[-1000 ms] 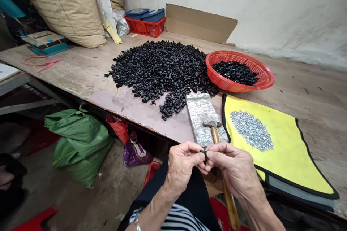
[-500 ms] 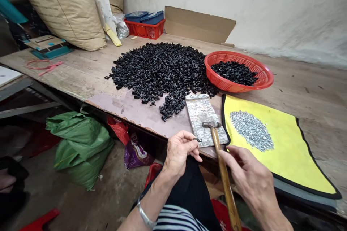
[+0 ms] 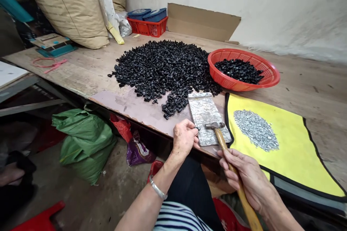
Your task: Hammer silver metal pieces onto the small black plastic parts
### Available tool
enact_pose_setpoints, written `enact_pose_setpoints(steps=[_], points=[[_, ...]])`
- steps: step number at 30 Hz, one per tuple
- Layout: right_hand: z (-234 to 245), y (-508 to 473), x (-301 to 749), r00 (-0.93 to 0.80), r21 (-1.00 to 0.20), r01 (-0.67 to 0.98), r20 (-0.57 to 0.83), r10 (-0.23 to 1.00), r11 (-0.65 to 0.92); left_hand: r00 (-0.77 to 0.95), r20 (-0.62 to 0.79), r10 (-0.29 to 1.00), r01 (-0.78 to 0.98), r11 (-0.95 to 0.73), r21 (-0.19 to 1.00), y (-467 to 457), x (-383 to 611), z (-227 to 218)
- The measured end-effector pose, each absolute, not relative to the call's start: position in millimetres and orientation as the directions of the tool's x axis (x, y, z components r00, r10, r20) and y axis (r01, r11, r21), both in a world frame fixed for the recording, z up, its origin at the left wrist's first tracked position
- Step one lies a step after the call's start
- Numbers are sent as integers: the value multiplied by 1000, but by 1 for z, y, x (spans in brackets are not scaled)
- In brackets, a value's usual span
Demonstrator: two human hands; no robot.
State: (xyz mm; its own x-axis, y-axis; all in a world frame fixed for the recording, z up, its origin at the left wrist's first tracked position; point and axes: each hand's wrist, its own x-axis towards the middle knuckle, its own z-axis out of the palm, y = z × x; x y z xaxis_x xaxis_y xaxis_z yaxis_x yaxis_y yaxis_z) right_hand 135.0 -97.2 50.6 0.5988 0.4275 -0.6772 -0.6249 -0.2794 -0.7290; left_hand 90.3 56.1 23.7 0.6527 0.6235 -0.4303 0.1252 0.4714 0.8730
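Observation:
My left hand (image 3: 185,138) pinches a small black clip (image 3: 197,128) between its fingertips, just above the edge of a scuffed metal plate (image 3: 208,117). My right hand (image 3: 246,177) grips the wooden handle of a small hammer (image 3: 233,158). The steel hammer head (image 3: 214,125) sits close to the clip, over the plate. Beyond the plate lies a large heap of black plastic clips (image 3: 162,68). A yellow mat (image 3: 287,162) to the right carries a patch of tiny silver nails (image 3: 256,130).
A red plastic basket (image 3: 242,68) holds more black clips. A pinkish board (image 3: 130,113) lies under the heap's front edge. Tan sacks (image 3: 67,7) lean at the back. A green sack (image 3: 86,144) sits on the floor. Another person's hand (image 3: 11,174) shows at lower left.
My hands have parted. The right hand has moved from the clip onto the hammer handle and brought the head toward the clip. The left hand has carried the clip over the plate's edge.

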Motion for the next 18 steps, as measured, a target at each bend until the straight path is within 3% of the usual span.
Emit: enact_pose_setpoints(steps=[2, 4, 6, 8, 10, 14, 18], points=[[50, -99, 134, 732, -823, -422, -557, 393, -381, 640, -436, 633, 128, 471, 873, 55, 90, 23], [48, -100, 133, 849, -851, -78, -330, 413, -518, 626, -441, 642, 124, 477, 870, 55, 90, 22], [45, -101, 132, 869, -731, 294, -65, 491, -616, 623, -447, 641, 119, 487, 865, 55, 90, 22], [44, -101, 131, 806, -526, 550, 133, 576, -649, 623, -456, 636, 118, 500, 858, 55, 90, 21], [45, -102, 130, 727, -359, 684, 272, 630, -635, 615, -466, 636, 121, 508, 853, 55, 91, 21], [52, -99, 121, 571, -148, 795, 506, 646, -588, 607, -481, 632, 132, 516, 846, 55, 91, 23], [51, -91, 113, 527, 56, 787, 457, 716, -615, 602, -485, 635, 129, 522, 843, 55, 92, 24]])
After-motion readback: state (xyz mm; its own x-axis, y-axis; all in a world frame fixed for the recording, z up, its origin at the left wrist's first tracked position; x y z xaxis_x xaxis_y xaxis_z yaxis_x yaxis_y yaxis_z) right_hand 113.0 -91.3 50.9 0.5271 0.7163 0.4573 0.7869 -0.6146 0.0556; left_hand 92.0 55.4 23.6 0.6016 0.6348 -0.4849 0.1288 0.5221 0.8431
